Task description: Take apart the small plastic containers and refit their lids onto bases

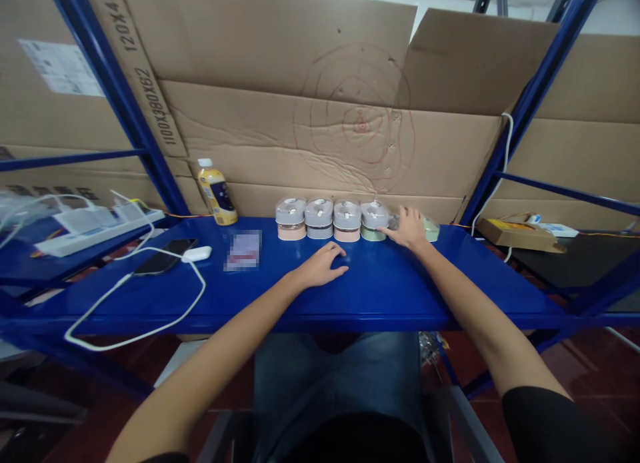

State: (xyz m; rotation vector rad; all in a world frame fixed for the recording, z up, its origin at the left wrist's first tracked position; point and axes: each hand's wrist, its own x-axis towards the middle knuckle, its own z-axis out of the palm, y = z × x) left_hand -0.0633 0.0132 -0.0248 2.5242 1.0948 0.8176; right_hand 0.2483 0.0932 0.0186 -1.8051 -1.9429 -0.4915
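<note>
The right hand (407,228) lies open, fingers spread, its fingertips against the fourth of a row of round lidded containers (375,221), with a green-based fifth container (431,230) just past it. The left hand (320,266) rests palm down, loosely curved and gripping nothing, on the blue steel worktop (400,296), just in front of the third container (347,221). The row stands upright near the back edge. Further left lie a yellow plastic bottle (216,193), a white mouse (196,253) and a black phone (165,256).
</note>
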